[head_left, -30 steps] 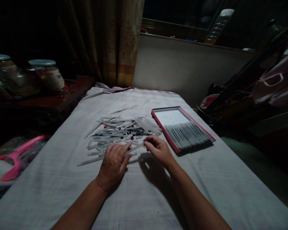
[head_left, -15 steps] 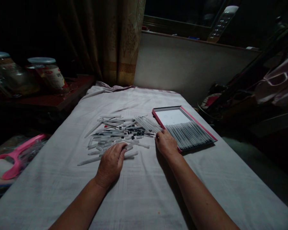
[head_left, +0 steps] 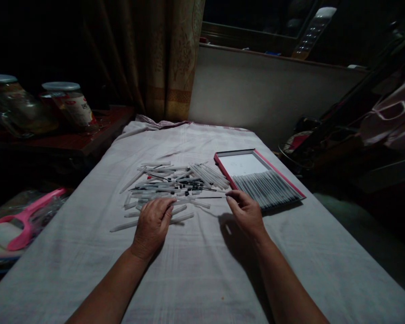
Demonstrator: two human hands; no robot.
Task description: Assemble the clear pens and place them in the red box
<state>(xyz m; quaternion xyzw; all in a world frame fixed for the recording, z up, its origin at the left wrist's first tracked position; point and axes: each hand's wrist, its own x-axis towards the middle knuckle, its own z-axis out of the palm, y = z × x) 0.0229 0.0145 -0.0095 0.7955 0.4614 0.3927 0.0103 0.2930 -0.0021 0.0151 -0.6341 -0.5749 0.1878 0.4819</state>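
Note:
My right hand (head_left: 245, 212) is raised a little over the cloth, left of the box, its thumb and fingers pinching the end of a thin dark pen refill (head_left: 209, 197) that points left. My left hand (head_left: 153, 221) lies at the near edge of a pile of pen parts, fingers pressed together; what they hold, if anything, is hidden. Clear pen barrels (head_left: 209, 176), dark refills and small black pieces make up the pile. A long barrel (head_left: 184, 218) passes beneath my left hand. The shallow red-edged box (head_left: 243, 164) holds a row of filled pens (head_left: 268, 190) with dark ends.
A white cloth (head_left: 189, 279) covers the table. At left, jars (head_left: 77, 110) stand on a dark red cabinet (head_left: 97, 135), with a pink-handled object (head_left: 29, 218) lower down. A curtain (head_left: 178, 63) and a pale wall (head_left: 236, 90) are behind the table.
My right hand has lifted and moved right and slightly nearer, drawing the thin refill away from the pile. My left hand has shifted slightly left.

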